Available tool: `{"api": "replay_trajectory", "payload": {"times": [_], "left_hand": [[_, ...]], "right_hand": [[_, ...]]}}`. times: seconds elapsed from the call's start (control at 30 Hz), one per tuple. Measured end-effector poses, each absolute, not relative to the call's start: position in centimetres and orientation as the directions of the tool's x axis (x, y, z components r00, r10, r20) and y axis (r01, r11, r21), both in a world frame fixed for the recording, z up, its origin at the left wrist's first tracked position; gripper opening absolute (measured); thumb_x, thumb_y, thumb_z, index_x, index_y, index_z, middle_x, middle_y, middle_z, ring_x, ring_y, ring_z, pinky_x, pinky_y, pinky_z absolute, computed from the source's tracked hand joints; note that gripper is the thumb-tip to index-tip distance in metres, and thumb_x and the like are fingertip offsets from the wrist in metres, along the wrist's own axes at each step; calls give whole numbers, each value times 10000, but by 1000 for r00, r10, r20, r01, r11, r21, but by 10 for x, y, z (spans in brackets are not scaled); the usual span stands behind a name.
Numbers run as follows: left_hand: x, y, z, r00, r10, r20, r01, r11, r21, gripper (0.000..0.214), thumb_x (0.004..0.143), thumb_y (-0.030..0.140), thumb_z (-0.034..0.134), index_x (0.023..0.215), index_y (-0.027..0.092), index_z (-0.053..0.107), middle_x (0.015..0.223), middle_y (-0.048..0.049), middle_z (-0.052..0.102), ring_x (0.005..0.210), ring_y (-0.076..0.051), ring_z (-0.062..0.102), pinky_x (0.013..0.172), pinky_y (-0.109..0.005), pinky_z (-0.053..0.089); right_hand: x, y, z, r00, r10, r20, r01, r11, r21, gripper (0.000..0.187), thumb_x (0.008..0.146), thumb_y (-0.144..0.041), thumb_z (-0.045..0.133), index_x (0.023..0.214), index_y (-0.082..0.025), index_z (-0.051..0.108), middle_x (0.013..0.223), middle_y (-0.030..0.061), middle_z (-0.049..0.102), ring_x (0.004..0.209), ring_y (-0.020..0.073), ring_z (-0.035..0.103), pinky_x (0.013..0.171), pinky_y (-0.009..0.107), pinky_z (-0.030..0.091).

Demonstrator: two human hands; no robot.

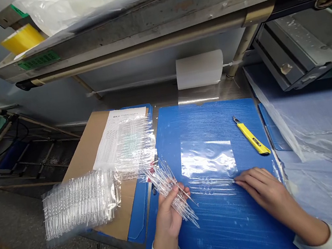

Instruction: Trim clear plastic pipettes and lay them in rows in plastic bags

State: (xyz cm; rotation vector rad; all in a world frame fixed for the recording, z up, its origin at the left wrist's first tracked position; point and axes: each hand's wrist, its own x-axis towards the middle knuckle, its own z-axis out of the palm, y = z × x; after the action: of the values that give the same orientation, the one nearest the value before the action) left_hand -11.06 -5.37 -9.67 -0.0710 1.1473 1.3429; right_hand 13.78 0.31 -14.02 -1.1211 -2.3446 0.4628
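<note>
Head view: left hand (168, 217) gripping a loose bundle of clear pipettes (171, 193), right hand (259, 187) spread flat, fingertips touching three pipettes (211, 185) lying on a blue board (231, 232) just below a clear bag (207, 160); bundle not yet laid down, bagged pipettes (80, 204) sitting well left.

1. A bundle of clear plastic pipettes (168, 194) is gripped in the left hand (168, 217).
2. A row of loose pipettes (211, 185) on a blue corrugated board (235, 232) is touched by the right hand (262, 193), just below a clear plastic bag (206, 158).
3. A yellow utility knife (252, 137) is laid near the board's right edge.
4. A bagged stack of pipettes (80, 204) is placed beyond the board's left edge.
</note>
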Motion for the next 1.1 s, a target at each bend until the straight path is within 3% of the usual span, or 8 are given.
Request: {"api": "replay_trajectory", "payload": {"times": [0.3,0.5,0.6,0.73,0.87,1.0,1.1], "left_hand": [[-103,-56,-100,-142,762,-632,-656,405,637,351,674,216,745,956,161,542,710,1,625,635,-142,606,646,-288,482],[-94,-53,-101,-165,801,-576,-531,420,736,256,714,246,706,882,143,542,667,0,636,624,-140,599,649,-288,472],[-85,-52,-100,-162,826,-539,-459,421,783,211,736,255,683,845,135,547,652,-3,639,626,-132,592,661,-277,461],[-77,-51,-102,-147,848,-509,-416,414,810,220,716,262,703,807,134,550,643,15,613,605,-105,554,634,-246,440],[-79,-48,-107,-180,814,-553,-464,425,777,333,651,276,756,868,139,543,669,5,629,571,-105,544,573,-236,421],[-79,-46,-109,-214,747,-630,-626,390,675,426,596,281,793,906,149,532,747,-34,673,571,-98,540,554,-221,413],[-69,-47,-106,-212,767,-605,-637,360,681,441,583,271,804,914,153,537,824,-51,688,609,-99,556,569,-214,417]], "right_hand": [[126,13,-155,-506,795,334,657,606,-449,169,913,-228,447,854,-172,595,761,45,626,721,163,556,670,305,390],[119,12,-143,-484,823,296,666,566,-485,184,902,-282,462,903,-178,614,809,57,643,772,191,560,684,322,387],[101,2,-123,-484,868,110,581,413,-701,231,913,-326,425,897,-195,614,830,44,649,778,166,580,711,292,419],[77,-7,-107,-642,714,-281,499,111,-860,348,901,-401,407,692,-192,591,632,-8,591,576,118,526,548,229,397],[78,-3,-112,-617,719,-320,413,-51,-909,365,880,-446,412,707,-175,586,613,-7,565,576,121,508,535,225,390],[84,-5,-115,-523,807,-273,527,55,-848,303,866,-435,447,711,-194,546,598,-15,575,545,126,530,543,231,399],[78,-16,-112,-503,838,-211,582,148,-799,305,867,-446,447,682,-208,496,529,-33,551,469,123,525,488,227,383]]}}
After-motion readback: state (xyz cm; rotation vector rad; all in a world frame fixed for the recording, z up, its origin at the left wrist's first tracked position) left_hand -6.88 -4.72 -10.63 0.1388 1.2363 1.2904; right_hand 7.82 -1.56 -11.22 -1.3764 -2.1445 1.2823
